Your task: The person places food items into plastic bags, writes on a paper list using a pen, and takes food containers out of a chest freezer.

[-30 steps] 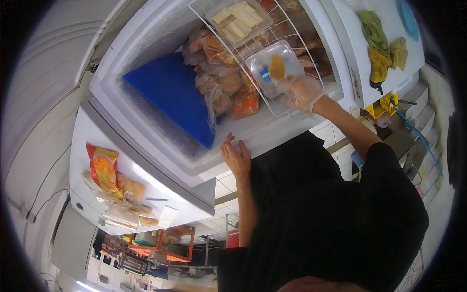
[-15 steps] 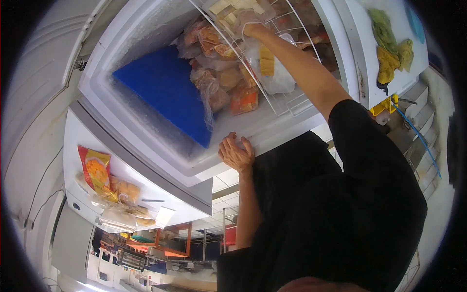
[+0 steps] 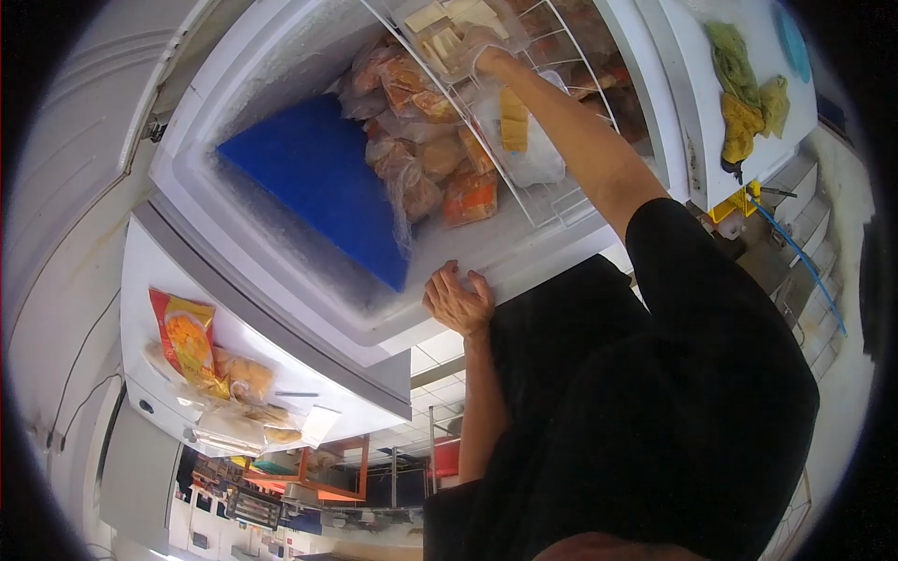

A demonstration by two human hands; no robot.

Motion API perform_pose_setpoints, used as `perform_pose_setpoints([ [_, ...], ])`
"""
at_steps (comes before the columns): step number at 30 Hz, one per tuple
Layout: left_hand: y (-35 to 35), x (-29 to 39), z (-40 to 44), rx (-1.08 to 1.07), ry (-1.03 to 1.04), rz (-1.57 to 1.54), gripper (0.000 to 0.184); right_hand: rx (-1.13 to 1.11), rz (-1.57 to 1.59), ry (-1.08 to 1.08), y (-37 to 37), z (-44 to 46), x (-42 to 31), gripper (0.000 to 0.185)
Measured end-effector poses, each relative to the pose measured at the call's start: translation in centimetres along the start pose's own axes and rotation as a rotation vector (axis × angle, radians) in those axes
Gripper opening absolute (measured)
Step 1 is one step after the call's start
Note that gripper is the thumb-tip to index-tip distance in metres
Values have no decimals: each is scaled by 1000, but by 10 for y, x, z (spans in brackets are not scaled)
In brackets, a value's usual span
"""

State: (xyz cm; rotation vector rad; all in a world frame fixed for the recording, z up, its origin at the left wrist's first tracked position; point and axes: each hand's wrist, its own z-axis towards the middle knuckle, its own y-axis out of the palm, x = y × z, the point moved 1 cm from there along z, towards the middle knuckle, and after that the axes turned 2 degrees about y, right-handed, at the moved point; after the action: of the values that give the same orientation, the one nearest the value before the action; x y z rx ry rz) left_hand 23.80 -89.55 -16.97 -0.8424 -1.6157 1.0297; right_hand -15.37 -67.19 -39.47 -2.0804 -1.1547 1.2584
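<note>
My right hand [image 3: 484, 54] reaches into the white wire basket [image 3: 503, 173] hung in a chest freezer. Clear plastic around pale blocks [image 3: 444, 42] covers its fingers, so I cannot see how they are held. Just below the forearm, a yellow-brown block [image 3: 514, 120] lies with a translucent bag [image 3: 538, 161]. My left hand [image 3: 458, 299] rests on the freezer rim [image 3: 393, 329], fingers bent over the edge. Near it inside the freezer are an orange frozen packet [image 3: 470, 196] and a large blue board [image 3: 313, 178].
Several wrapped frozen packs [image 3: 407, 84] fill the freezer's middle. On the white surface at lower left lie a red and yellow food bag [image 3: 185, 332] and other packets. Green and yellow cloths [image 3: 739, 84] lie on the white surface at right.
The view has shifted slightly. My right hand has moved a little within the basket, and the plastic around the pale blocks has changed shape. My left hand stays on the rim.
</note>
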Motion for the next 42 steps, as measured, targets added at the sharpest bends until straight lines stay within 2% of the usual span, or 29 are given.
perform_pose_setpoints([
  [5, -2, 1, 1, -19, -1, 15, 30, -4, 176, -54, -14, -11, -5, 52],
  [8, -3, 1, 0, -47, -16, 27, 31, -69, 233, -110, -3, -6, 16, 47],
  [11, -3, 1, 0, -63, -37, 29, 33, -33, 89, -99, -3, -17, 18, 41],
  [13, 1, -2, -3, -30, -19, 13, 34, 77, -424, -123, -18, -44, 2, 37],
  [14, 1, -2, -3, -30, -19, 13, 34, 78, -425, -123, -24, -56, -6, 37],
  [16, 0, -2, -2, -39, -29, 9, 34, 114, -643, -30, -34, -72, -21, 31],
  [20, 0, 0, -1, -7, -10, 10, 32, 97, -570, 41, -52, -76, -36, 37],
  [26, 1, -2, -1, 15, -1, -13, 33, 297, -610, 6, -72, -42, -50, 27],
  [28, 1, -3, -2, -25, -12, 9, 33, 264, -626, 7, -78, -51, -64, 39],
  [29, 1, -4, -2, -26, -20, 10, 33, 258, -628, 2, -78, -51, -67, 39],
  [31, -1, -3, 0, -41, -25, 6, 33, 277, -382, -43, -78, -50, -69, 41],
  [32, -1, -2, 1, -39, -33, 5, 33, 272, -385, -50, -79, -48, -70, 41],
  [37, -2, -4, 0, -32, -30, -12, 32, 143, -266, 97, -75, -16, -46, 40],
  [42, -2, -5, 0, -29, -41, -16, 32, 290, -91, -65, -61, 8, 15, 40],
])
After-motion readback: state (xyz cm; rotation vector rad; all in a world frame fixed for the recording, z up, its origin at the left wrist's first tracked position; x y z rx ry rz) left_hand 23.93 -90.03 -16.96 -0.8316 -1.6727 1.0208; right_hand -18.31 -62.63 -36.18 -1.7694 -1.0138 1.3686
